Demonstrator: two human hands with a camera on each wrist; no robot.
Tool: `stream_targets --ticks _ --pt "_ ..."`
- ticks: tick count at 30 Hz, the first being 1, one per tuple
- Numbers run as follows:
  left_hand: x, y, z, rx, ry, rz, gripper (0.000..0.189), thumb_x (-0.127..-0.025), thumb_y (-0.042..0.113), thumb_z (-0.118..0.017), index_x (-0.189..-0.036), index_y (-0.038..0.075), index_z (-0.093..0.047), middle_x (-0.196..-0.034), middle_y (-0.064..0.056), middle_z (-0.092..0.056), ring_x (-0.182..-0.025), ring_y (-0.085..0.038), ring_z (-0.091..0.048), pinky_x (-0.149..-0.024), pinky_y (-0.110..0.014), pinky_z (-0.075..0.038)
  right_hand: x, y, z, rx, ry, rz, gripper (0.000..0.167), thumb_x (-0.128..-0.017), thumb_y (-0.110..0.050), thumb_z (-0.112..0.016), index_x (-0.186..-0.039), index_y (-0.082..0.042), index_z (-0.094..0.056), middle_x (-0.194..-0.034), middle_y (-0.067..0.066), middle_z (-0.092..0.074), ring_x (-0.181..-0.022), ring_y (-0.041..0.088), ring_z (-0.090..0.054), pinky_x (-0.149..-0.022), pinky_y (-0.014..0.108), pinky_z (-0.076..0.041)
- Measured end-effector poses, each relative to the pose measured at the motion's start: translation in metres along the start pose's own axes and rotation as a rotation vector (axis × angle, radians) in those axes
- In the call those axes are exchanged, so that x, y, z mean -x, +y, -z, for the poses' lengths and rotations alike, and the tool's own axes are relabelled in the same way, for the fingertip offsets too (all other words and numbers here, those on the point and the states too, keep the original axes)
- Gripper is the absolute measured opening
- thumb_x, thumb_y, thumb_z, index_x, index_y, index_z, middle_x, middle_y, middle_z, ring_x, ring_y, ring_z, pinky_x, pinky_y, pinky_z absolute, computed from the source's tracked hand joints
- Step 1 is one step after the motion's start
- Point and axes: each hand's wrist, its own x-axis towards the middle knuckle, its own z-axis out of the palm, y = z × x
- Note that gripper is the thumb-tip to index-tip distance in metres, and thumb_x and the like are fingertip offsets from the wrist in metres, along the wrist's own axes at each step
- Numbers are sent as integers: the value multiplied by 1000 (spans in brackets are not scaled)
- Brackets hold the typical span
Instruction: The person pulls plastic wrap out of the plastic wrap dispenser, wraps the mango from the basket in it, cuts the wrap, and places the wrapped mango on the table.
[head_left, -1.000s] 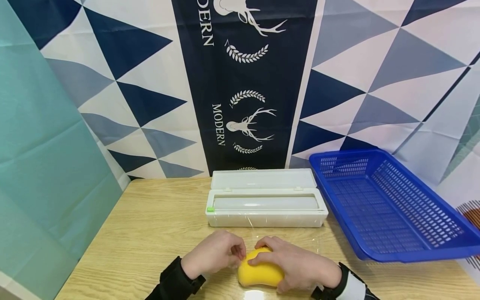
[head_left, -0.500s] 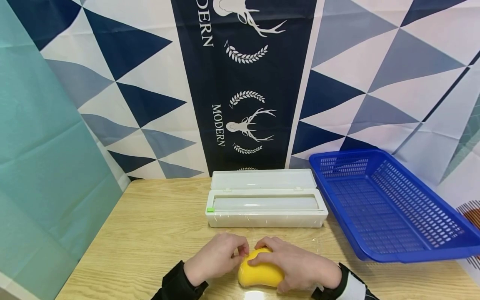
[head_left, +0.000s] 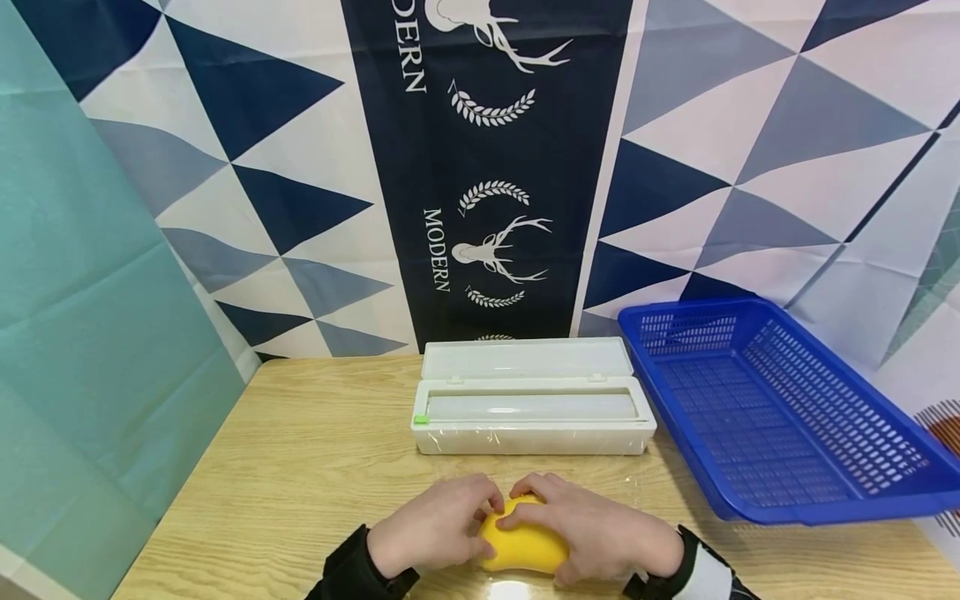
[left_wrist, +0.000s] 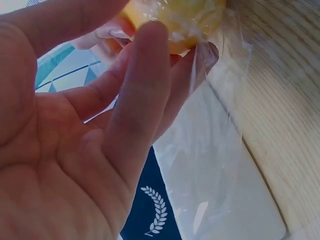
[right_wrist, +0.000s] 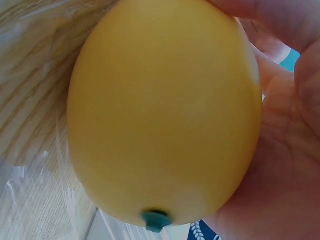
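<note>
A yellow oval fruit [head_left: 525, 546] with a small green stem [right_wrist: 157, 220] lies low at the front of the table. My right hand [head_left: 600, 527] grips it from the right, thumb and fingers spread over its top and side. My left hand [head_left: 438, 527] holds its left end between thumb and fingers. Clear plastic wrap [left_wrist: 220, 100] covers that end in the left wrist view and trails past the fingertips toward the box. Behind the hands stands a white plastic wrap dispenser [head_left: 532, 440], lid raised, its roll [head_left: 528, 407] showing inside.
A blue perforated basket [head_left: 720, 417] stands to the right, close beside the dispenser. Thin clear film lies on the wooden table [head_left: 322, 467] around the fruit. A patterned cloth [head_left: 300, 192] hangs at the back, with a teal one [head_left: 82, 333] at the left.
My left hand has moved slightly right, from pinching beside the fruit's left end to holding that end. My right hand, the fruit and the dispenser stay in place.
</note>
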Motion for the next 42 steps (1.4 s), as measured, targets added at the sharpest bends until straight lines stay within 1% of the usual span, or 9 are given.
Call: stream_targets --ticks 7,11,15,25,28,32,35,39,42 --pt "3 -14 11 35 -138 -112 53 -83 29 -83 -128 18 -57 -122 7 -61 -110 -7 -59 -92 -23 -47 -1 -1 0 6 7 7 82 -65 -19 -89 -136 -39 -54 -138 -3 -44 -118 16 -47 -95 37 -46" --pt "1 -19 9 58 -176 -134 70 -79 28 -86 -139 17 -51 -131 7 -58 -113 -6 -57 -94 -24 -46 -1 -1 1 -12 -3 -7 83 -65 -18 -89 -136 -40 -54 -138 -4 -44 -118 15 -47 -95 37 -46" --pt "-2 -20 2 3 -149 -137 80 -76 28 -87 -144 17 -47 -131 8 -58 -110 -4 -56 -94 -23 -46 -1 -2 2 -14 -3 -7 83 -65 -18 -90 -137 -40 -53 -140 -2 -43 -119 17 -47 -96 39 -45" --pt "-7 -22 -3 -27 -80 -107 65 -81 39 -81 -137 19 -55 -119 12 -63 -100 1 -59 -85 -22 -49 -1 0 0 -3 17 11 83 -64 -19 -90 -136 -39 -54 -139 -2 -44 -120 18 -47 -97 40 -45" --pt "-7 -23 -2 -40 -70 -133 66 -82 41 -78 -140 21 -54 -121 13 -63 -97 1 -57 -84 -21 -48 -1 0 0 -7 26 11 84 -63 -18 -90 -136 -38 -53 -138 -3 -44 -119 16 -47 -97 41 -45" --pt "-7 -25 -1 -63 -55 -192 72 -82 42 -76 -147 25 -50 -105 13 -61 -83 0 -52 -74 -17 -45 -2 -2 -1 -7 43 -3 85 -60 -16 -90 -132 -35 -50 -133 -8 -45 -117 12 -47 -96 40 -47" --pt "-6 -26 -2 -75 -68 -234 65 -84 40 -74 -143 25 -53 -101 10 -59 -82 0 -50 -74 -15 -43 -2 -4 -2 9 54 -15 83 -59 -16 -91 -126 -32 -46 -128 -11 -45 -115 10 -46 -95 38 -47" --pt "-6 -26 -3 -77 -97 -259 50 -87 37 -72 -134 24 -59 -116 8 -60 -92 1 -52 -82 -14 -43 -1 -6 -2 31 59 -28 78 -60 -16 -91 -121 -30 -45 -128 -10 -45 -116 12 -47 -94 38 -48" --pt "-6 -26 -4 -86 -100 -261 53 -88 36 -71 -138 22 -59 -118 7 -59 -91 1 -52 -81 -13 -43 0 -8 -2 10 47 -45 75 -62 -16 -91 -118 -31 -44 -127 -11 -45 -115 11 -46 -93 37 -48"
